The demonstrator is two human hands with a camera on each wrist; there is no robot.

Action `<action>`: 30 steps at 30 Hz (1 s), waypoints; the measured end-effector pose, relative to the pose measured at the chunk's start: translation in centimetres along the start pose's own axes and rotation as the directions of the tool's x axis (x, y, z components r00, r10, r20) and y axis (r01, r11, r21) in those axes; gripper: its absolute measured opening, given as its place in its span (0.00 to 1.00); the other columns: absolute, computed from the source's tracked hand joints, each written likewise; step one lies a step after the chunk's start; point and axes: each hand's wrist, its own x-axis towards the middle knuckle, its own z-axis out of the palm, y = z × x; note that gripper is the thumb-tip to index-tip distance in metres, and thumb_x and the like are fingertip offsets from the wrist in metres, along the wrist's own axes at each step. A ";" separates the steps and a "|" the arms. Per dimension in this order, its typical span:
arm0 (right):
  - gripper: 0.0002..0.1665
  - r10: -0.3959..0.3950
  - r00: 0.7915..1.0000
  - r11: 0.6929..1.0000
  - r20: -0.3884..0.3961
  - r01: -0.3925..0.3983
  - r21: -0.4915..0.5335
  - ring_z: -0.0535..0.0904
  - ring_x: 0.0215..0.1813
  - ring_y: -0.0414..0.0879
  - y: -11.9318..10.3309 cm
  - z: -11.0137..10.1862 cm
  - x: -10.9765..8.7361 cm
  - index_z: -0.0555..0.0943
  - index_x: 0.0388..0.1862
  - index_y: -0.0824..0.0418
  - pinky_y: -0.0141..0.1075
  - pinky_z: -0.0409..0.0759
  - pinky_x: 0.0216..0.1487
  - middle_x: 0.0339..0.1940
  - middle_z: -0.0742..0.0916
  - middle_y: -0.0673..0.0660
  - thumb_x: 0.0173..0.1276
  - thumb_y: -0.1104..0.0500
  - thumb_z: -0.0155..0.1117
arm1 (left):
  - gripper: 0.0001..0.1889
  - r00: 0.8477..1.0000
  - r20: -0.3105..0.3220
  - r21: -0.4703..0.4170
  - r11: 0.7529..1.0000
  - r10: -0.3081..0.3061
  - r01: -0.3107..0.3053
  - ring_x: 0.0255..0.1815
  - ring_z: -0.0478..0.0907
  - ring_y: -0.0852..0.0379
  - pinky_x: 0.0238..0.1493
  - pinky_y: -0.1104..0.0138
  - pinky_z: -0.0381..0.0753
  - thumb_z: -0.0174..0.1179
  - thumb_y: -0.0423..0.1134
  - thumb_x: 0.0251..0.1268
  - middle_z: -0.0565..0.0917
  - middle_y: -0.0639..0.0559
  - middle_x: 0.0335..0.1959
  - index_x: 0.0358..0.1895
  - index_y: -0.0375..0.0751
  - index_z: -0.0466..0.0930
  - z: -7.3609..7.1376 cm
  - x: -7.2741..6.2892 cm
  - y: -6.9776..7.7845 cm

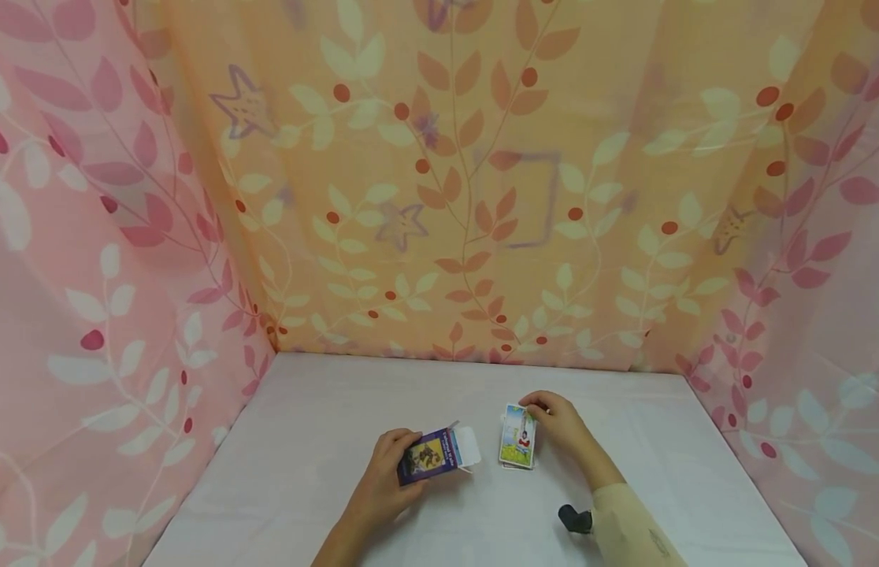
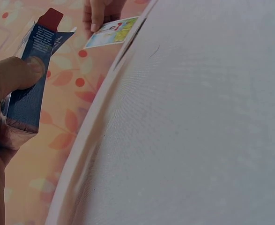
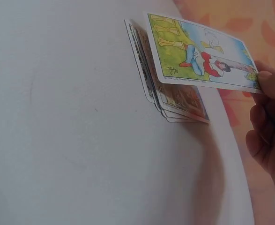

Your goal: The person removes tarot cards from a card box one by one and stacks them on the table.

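Note:
In the head view my left hand (image 1: 390,476) grips a dark blue card box (image 1: 428,458) with a picture on its front. Its white end flap (image 1: 469,446) hangs open, facing right. The left wrist view shows my thumb pressed on the side of that box (image 2: 27,101). With thumb and fingers my right hand (image 1: 561,429) pinches one tarot card (image 1: 517,435) by its edge. That card (image 3: 200,54) shows a seated figure and golden cups. Beneath it, a small stack of cards (image 3: 182,101) lies on the table, the held card raised and tilted above it.
A small black object (image 1: 574,519) lies by the right sleeve; its kind is unclear. White cloth covers the table (image 1: 305,417). Patterned curtains (image 1: 439,197) stand behind and along both sides.

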 end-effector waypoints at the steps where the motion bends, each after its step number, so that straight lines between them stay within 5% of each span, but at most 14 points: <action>1: 0.08 0.011 1.000 1.000 0.015 -0.011 0.004 0.77 0.47 0.45 0.2 0.1 0.2 0.87 0.45 0.51 0.42 0.76 0.52 0.44 0.88 0.49 0.76 0.62 0.62 | 0.44 1.000 -0.004 0.002 1.000 0.004 -0.004 0.64 0.68 0.62 0.67 0.60 0.77 0.83 0.38 0.44 0.70 0.59 0.64 0.69 0.53 0.74 0.0 0.0 0.0; 10: 0.09 0.107 0.990 0.990 0.093 -0.115 0.081 0.78 0.53 0.45 1.6 1.0 1.1 0.86 0.47 0.49 0.49 0.77 0.63 0.47 0.87 0.48 0.78 0.58 0.60 | 0.44 1.000 -0.003 -0.015 1.000 0.013 -0.013 0.64 0.68 0.61 0.66 0.61 0.76 0.83 0.38 0.44 0.71 0.58 0.64 0.69 0.53 0.73 0.0 0.0 -0.1; 18: 0.07 0.075 0.993 0.994 0.092 -0.082 0.066 0.79 0.50 0.44 2.4 1.5 1.0 0.86 0.46 0.51 0.44 0.77 0.58 0.45 0.87 0.48 0.78 0.59 0.61 | 0.43 0.999 -0.008 0.015 0.999 0.043 -0.042 0.63 0.69 0.59 0.65 0.63 0.77 0.82 0.39 0.45 0.71 0.57 0.64 0.70 0.52 0.72 0.2 -0.1 -0.4; 30: 0.09 0.064 0.996 0.998 0.068 -0.063 -0.023 0.80 0.52 0.46 2.7 2.1 1.6 0.86 0.43 0.50 0.52 0.76 0.63 0.43 0.86 0.48 0.77 0.61 0.60 | 0.43 1.000 -0.001 0.002 1.000 0.013 -0.013 0.64 0.69 0.63 0.66 0.62 0.77 0.82 0.39 0.46 0.70 0.61 0.65 0.69 0.55 0.73 0.1 -0.1 -0.3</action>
